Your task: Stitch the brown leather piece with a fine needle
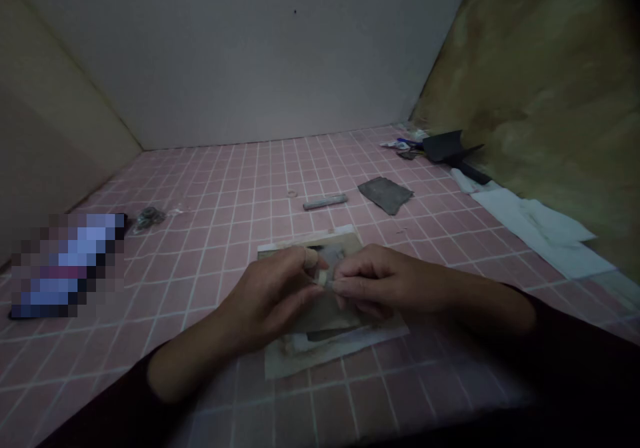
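Both my hands meet over a layered pad of board and paper (325, 318) on the pink checked tabletop. My left hand (280, 291) pinches a small pale piece (323, 278) between thumb and fingers. Tan tape or a finger cover (311, 257) wraps one of its fingers. From the other side, my right hand (377, 278) is closed with thumb and forefinger together at the same small piece. Whether that hand also holds something thin is too dim to make out. The piece's exact kind does not show, and fingertips partly hide it.
Beyond the pad lie a grey rod (325, 201), a thin ring (292, 193) and a dark grey sheet resembling sandpaper (386, 195). At left are a blurred-out phone-like device (75, 261) and grey coils (150, 217). A black scoop (445, 147) and white paper (525, 225) lie at right.
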The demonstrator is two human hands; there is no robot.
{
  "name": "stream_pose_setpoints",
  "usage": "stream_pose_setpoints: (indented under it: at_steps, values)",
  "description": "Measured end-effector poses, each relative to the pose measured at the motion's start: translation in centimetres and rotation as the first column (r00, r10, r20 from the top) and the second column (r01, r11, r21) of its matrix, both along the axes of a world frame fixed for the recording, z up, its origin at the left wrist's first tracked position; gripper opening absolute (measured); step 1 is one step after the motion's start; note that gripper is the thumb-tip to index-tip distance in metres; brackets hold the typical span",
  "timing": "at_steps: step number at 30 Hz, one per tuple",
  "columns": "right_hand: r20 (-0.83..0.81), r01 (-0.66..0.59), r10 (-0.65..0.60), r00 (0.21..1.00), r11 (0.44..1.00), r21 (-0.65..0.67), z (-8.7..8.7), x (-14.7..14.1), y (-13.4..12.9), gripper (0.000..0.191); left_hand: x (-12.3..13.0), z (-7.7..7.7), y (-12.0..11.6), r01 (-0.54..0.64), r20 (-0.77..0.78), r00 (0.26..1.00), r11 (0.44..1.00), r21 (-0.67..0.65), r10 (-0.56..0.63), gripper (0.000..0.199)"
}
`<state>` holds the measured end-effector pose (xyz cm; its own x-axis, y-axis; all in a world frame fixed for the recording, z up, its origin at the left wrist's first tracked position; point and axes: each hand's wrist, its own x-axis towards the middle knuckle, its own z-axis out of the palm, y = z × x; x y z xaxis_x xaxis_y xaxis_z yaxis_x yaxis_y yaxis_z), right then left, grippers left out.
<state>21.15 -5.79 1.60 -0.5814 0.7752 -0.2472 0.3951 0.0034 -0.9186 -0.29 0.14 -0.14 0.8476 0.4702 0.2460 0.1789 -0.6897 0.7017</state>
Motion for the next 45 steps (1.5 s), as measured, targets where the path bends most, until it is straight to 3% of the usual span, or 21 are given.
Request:
stream_pose_setpoints:
  at_steps: [2, 4, 6, 8, 10, 12, 13, 16, 18, 20, 22, 24, 27, 30, 32, 34, 37, 39, 41, 43, 45]
  values:
    - [0.1, 0.02, -0.045, 0.994, 0.97, 0.242, -0.4, -0.3, -0.2, 0.027, 0.0, 0.2, 0.0, -0.009, -0.007, 1.0, 0.995, -0.101, 0.009, 0.011]
    - [0.214, 0.018, -0.139, 0.967, 0.874, 0.486, -0.8, -0.7, -0.4, 0.023, 0.1, 0.2, 0.0, -0.032, -0.011, 0.999, 0.983, -0.183, 0.03, 0.014]
    - [0.255, 0.018, -0.193, 0.948, 0.828, 0.56, -1.1, -0.8, -0.4, 0.022, 0.1, 0.2, 0.0, -0.053, -0.018, 0.999, 0.98, -0.19, 0.05, 0.015]
    - [0.2, 0.033, -0.125, 0.972, 0.911, 0.412, -0.9, -0.6, -0.2, 0.026, 0.1, 0.1, 0.0, -0.038, -0.019, 0.999, 0.993, -0.116, 0.036, 0.012]
    - [0.069, 0.019, -0.027, 0.997, 0.993, 0.115, -0.5, -0.2, 0.0, 0.031, 0.0, 0.1, 0.0, -0.014, -0.006, 1.0, 1.0, 0.0, 0.014, 0.012]
    - [-0.041, -0.014, 0.01, 0.999, 0.995, -0.096, -0.2, 0.1, 0.2, 0.034, -0.2, 0.1, -0.1, -0.002, 0.013, 1.0, 0.999, 0.054, 0.001, 0.016]
    - [-0.052, -0.015, 0.009, 0.999, 0.994, -0.108, -0.1, 0.1, 0.2, 0.034, -0.2, 0.2, -0.2, 0.001, 0.023, 1.0, 0.999, 0.032, -0.001, 0.016]
    - [0.098, 0.036, -0.057, 0.994, 0.979, 0.203, -0.3, -0.3, -0.1, 0.03, -0.1, 0.2, -0.2, -0.006, 0.019, 1.0, 0.981, -0.196, 0.009, 0.012]
    - [0.234, 0.029, -0.152, 0.96, 0.889, 0.457, -0.7, -0.8, -0.5, 0.024, 0.0, 0.1, -0.1, -0.027, -0.001, 1.0, 0.943, -0.333, 0.028, 0.018]
    - [0.289, 0.017, -0.211, 0.934, 0.834, 0.552, -0.9, -0.9, -0.6, 0.021, 0.1, -0.1, 0.0, -0.051, -0.019, 0.999, 0.936, -0.347, 0.048, 0.019]
    - [0.249, 0.028, -0.147, 0.957, 0.905, 0.424, -0.8, -0.7, -0.4, 0.026, 0.0, -0.1, 0.1, -0.05, -0.027, 0.999, 0.971, -0.235, 0.045, 0.016]
    - [0.124, 0.021, -0.039, 0.991, 0.989, 0.145, -0.5, -0.3, -0.1, 0.03, -0.1, -0.1, 0.0, -0.031, -0.021, 0.999, 0.997, -0.074, 0.029, 0.011]
    - [-0.011, -0.005, 0.004, 1.0, 0.996, -0.09, -0.2, 0.1, 0.3, 0.032, -0.2, 0.0, 0.0, -0.025, 0.0, 1.0, 0.999, 0.041, 0.025, 0.013]
    - [0.148, 0.05, -0.083, 0.985, 0.975, 0.217, -0.6, -0.3, 0.0, 0.028, -0.1, 0.0, 0.1, -0.046, -0.008, 0.999, 0.996, -0.082, 0.046, 0.011]
    - [0.292, 0.015, -0.175, 0.94, 0.879, 0.477, -1.1, -0.7, -0.4, 0.023, 0.0, 0.0, 0.2, -0.071, -0.025, 0.997, 0.979, -0.189, 0.067, 0.017]
    - [0.357, -0.027, -0.225, 0.907, 0.814, 0.581, -1.3, -0.9, -0.6, 0.018, 0.1, 0.0, 0.2, -0.093, -0.046, 0.995, 0.968, -0.232, 0.085, 0.02]
    - [0.271, 0.0, -0.131, 0.954, 0.9, 0.437, -0.9, -0.6, -0.5, 0.025, 0.1, -0.1, 0.1, -0.064, -0.052, 0.997, 0.986, -0.153, 0.057, 0.016]
    - [0.112, 0.009, -0.028, 0.993, 0.986, 0.167, -0.4, -0.2, -0.1, 0.029, 0.0, 0.0, 0.0, -0.031, -0.033, 0.999, 0.998, -0.048, 0.029, 0.011]
    - [-0.023, -0.02, 0.019, 1.0, 0.999, -0.051, 0.0, 0.0, 0.1, 0.032, 0.0, 0.0, -0.1, -0.014, -0.01, 1.0, 1.0, 0.018, 0.014, 0.012]
    - [-0.016, -0.006, 0.006, 1.0, 1.0, -0.018, 0.0, 0.0, 0.1, 0.032, -0.1, 0.1, -0.2, -0.017, 0.008, 1.0, 1.0, -0.012, 0.017, 0.012]
    - [0.113, 0.028, -0.056, 0.992, 0.972, 0.232, -0.4, -0.2, -0.1, 0.029, 0.0, 0.1, -0.2, -0.033, 0.005, 0.999, 0.992, -0.12, 0.033, 0.011]
